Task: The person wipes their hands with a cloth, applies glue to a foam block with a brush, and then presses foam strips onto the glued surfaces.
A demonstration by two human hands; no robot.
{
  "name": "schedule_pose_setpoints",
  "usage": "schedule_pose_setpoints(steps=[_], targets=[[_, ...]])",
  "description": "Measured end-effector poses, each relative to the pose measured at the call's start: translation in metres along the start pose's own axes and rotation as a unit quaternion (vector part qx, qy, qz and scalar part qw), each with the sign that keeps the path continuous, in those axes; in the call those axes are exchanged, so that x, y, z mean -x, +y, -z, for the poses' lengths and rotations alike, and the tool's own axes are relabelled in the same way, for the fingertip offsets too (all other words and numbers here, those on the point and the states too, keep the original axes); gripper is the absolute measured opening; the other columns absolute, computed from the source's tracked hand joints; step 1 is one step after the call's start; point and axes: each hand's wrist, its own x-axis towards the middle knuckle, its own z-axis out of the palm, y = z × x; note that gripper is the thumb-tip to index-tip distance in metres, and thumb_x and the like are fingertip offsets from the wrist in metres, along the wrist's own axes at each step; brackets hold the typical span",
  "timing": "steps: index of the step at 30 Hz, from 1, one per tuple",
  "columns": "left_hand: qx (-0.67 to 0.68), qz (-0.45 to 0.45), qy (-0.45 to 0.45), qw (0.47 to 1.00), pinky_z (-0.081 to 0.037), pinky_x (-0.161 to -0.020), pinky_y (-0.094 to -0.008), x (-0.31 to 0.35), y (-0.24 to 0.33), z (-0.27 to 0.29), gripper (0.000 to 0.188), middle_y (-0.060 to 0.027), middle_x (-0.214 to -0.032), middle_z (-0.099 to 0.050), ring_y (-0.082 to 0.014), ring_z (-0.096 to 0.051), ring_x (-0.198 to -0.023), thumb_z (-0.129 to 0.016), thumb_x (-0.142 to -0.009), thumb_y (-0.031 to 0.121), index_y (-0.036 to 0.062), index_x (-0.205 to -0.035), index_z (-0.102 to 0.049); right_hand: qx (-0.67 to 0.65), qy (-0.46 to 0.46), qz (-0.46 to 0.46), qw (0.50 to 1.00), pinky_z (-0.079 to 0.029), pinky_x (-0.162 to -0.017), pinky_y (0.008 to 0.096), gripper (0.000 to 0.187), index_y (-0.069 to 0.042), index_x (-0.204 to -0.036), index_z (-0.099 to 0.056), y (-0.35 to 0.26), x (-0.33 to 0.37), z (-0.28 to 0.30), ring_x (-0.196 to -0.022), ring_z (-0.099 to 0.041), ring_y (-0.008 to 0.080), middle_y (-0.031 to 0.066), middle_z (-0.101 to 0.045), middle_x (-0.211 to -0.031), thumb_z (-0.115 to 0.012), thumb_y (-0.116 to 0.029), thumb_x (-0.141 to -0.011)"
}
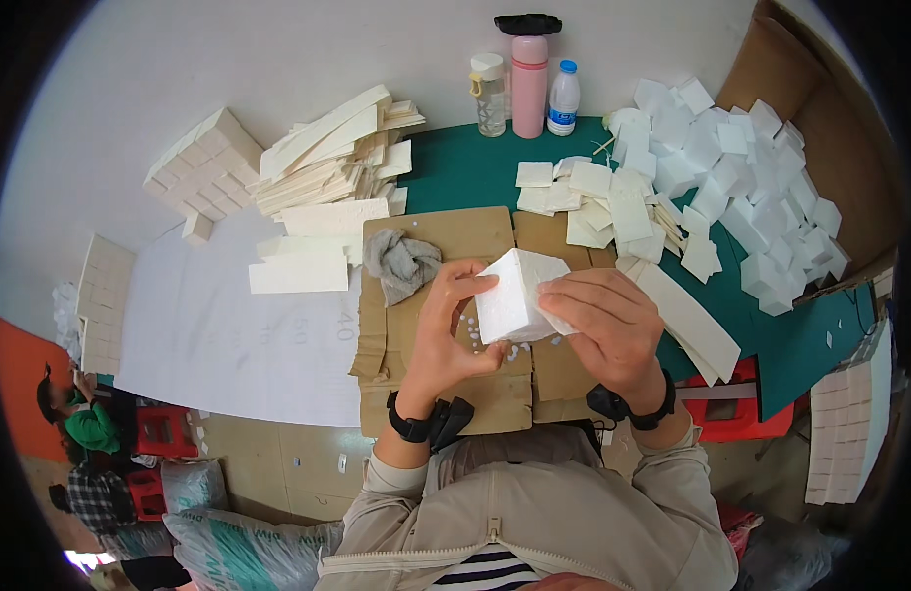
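Observation:
A white foam block (510,300) is raised over the cardboard mat in front of me. My left hand (446,320) grips it from the left, thumb at its lower edge and fingers at its upper left. From the right, the fingers of my right hand (608,320) press together against the block's side. A thin pale edge shows under those fingertips; whether it is a separate sheet I cannot tell. Beneath the hands lies the flattened brown cardboard (446,389), with small white foam crumbs (515,352) on it. A crumpled grey cloth (403,266) rests near my left hand.
Cream sheets are stacked (323,172) at back left, beside built-up white blocks (209,163). Loose cream squares (588,192) and a heap of foam blocks (751,182) lie right, by a cardboard box (830,128). A pink bottle (528,89) stands at the back. People (91,424) sit far left.

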Motion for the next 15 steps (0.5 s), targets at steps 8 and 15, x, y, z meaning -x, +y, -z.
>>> schedule_pose_setpoints(steps=[8,15], targets=[[0.024,-0.002,-0.003,1.0,-0.043,-0.105,-0.0377,0.0015,-0.0018,-0.0005,0.068,-0.0119,-0.13,-0.044,-0.0256,-0.048,-0.124,-0.075,-0.061,0.001,0.0082,-0.125,-0.054,-0.01,-0.015,0.003,1.0,-0.055,-0.075,0.0369,0.033,0.001,-0.095,-0.07,-0.0013,0.0014,-0.0025,-0.089,-0.068,0.0301,0.0128,-0.071,-0.098,-0.063,0.007,-0.063],[0.064,0.0,-0.046,0.997,-0.039,-0.108,-0.0388,0.0009,0.0026,0.0009,0.07,-0.0131,-0.134,-0.042,-0.0264,-0.045,-0.128,-0.07,-0.064,0.001,0.0082,-0.131,-0.05,-0.133,-0.005,-0.065,0.989,-0.055,-0.075,0.0339,0.022,0.002,-0.097,-0.07,0.0046,0.0025,0.005,-0.088,-0.068,0.0257,0.0132,-0.071,-0.096,-0.065,0.005,-0.075]])
